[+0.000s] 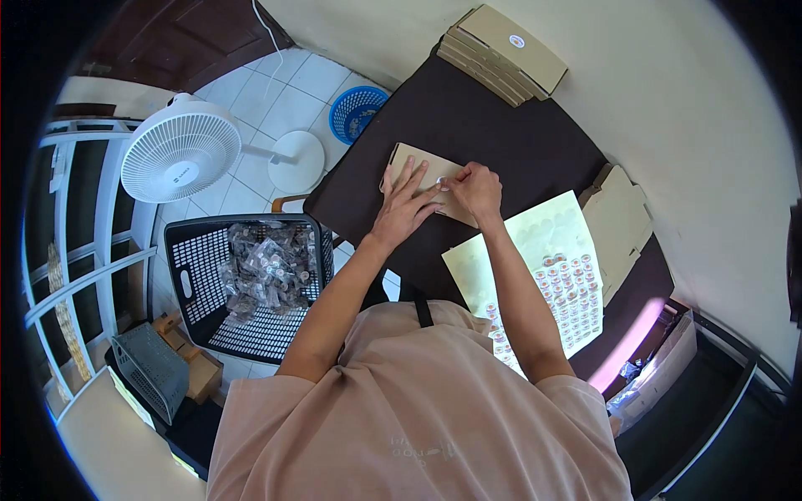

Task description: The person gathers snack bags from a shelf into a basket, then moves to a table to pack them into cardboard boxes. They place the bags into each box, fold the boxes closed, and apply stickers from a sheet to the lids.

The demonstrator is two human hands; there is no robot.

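A closed brown cardboard box (pixel 428 160) lies flat on the dark table (pixel 510 150). My left hand (pixel 404 203) rests on its left part with the fingers spread. At the box's right part, my right hand (pixel 476 190) has its fingers pinched at the edge of a small white round sticker (pixel 443 183), which lies at the middle of the box top. Under my right forearm is a pale sheet (pixel 547 230) with rows of round stickers. Beside the sheet, flat brown cardboard (pixel 616 219) lies at the table's right side.
Stacked brown boxes (pixel 511 50) stand at the table's far corner, the top one bearing a sticker. Left of the table are a blue basket (pixel 355 110), a white fan (pixel 180 150) and a black crate (pixel 200 275) of small plastic packets. A wall borders the right.
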